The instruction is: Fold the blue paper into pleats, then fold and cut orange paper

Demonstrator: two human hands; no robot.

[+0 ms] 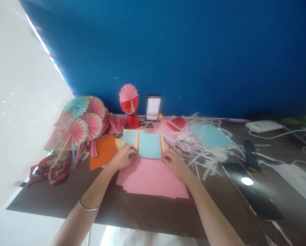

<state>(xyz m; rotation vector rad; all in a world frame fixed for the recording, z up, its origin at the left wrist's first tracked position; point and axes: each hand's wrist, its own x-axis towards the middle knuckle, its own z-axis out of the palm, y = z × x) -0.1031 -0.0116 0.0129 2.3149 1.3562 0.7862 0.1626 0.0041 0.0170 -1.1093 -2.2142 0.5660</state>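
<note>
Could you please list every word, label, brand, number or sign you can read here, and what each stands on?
There is no readable text in this picture.
Upright panel at the back: pixelated, unreadable.
Dark glossy device: glare on it, no legible text.
White device at the back right: too blurred for any marking.
Light blue paper between the hands: no writing visible.

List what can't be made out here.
Head view:
- Left hand and right hand: curled fingers and blur hide whether they pinch the light-blue paper.
- Pink sheets: count unclear; edges blurred, part covered by the light-blue paper.
- Upright screen: content pixelated.
- Black phone: glare covers part of its face.
- Lower white device: cut off by right edge.
</note>
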